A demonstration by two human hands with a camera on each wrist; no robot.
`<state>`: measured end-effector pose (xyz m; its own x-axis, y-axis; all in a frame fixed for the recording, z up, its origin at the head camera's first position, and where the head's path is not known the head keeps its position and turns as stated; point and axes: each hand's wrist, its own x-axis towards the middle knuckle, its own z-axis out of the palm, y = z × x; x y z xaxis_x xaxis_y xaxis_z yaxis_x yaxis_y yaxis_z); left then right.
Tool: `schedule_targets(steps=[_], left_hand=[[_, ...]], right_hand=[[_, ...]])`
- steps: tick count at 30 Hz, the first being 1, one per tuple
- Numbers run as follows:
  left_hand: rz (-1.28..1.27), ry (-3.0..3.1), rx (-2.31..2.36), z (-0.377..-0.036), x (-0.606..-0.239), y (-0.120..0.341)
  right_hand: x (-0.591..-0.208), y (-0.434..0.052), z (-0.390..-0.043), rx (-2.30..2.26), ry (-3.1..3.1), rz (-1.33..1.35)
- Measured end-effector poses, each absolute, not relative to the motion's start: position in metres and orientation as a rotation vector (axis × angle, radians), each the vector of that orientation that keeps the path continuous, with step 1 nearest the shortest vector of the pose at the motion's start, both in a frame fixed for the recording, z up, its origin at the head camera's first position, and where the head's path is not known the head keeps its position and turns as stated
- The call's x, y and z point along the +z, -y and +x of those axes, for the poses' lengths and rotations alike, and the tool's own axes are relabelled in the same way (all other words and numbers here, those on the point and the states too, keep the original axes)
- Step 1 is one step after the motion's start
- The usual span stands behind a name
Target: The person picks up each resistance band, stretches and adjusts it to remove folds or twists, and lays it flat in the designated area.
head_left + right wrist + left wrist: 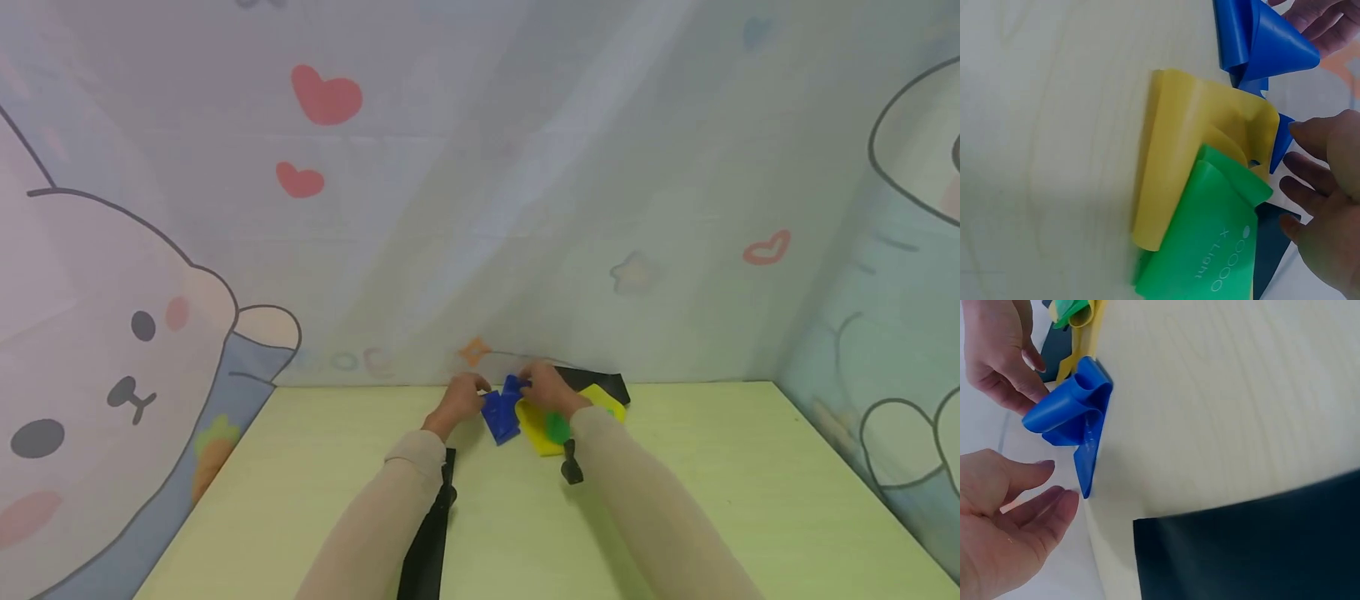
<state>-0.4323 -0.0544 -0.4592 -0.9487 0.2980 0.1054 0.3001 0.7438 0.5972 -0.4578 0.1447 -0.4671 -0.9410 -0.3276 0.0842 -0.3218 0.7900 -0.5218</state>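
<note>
A blue exercise band [500, 414] lies bunched in loose folds near the table's back edge, between the two hands. My left hand [1013, 519] is beside its left end, thumb and fingers bent and apart with nothing between them. On the other side, my right hand [1332, 187] has its thumb tip at a blue corner, the fingers spread apart from the thumb. A yellow band [1175, 150] lies folded below the right wrist. Over it rests a green band [1210, 237] printed "X-Light".
Behind the yellow band a black band [600, 384] lies at the back edge, against the printed cloth backdrop [480, 208]. Another black strip [427, 542] stretches along the table [675, 467] beside the left forearm. A small dark device [572, 464] hangs under the right wrist.
</note>
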Motion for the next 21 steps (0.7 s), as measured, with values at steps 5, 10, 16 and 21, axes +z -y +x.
schedule_targets(steps=[5, 10, 16, 21], left_hand=[[-0.564, 2.954, -0.941, -0.438, -0.466, 0.055], [-0.537, 2.994, -0.953, -0.438, -0.472, 0.054], [-0.486, 2.990, -1.009, -0.442, -0.470, 0.052], [-0.417, 3.009, -0.885, -0.447, -0.473, 0.050]], right_hand=[[-0.472, -0.143, -0.455, -0.841, -2.973, -0.520], [-0.478, -0.145, -0.452, -0.834, -2.988, -0.509], [-0.483, -0.145, -0.455, -0.897, -3.031, -0.456], [-0.488, -0.140, -0.457, -0.870, -3.043, -0.464]])
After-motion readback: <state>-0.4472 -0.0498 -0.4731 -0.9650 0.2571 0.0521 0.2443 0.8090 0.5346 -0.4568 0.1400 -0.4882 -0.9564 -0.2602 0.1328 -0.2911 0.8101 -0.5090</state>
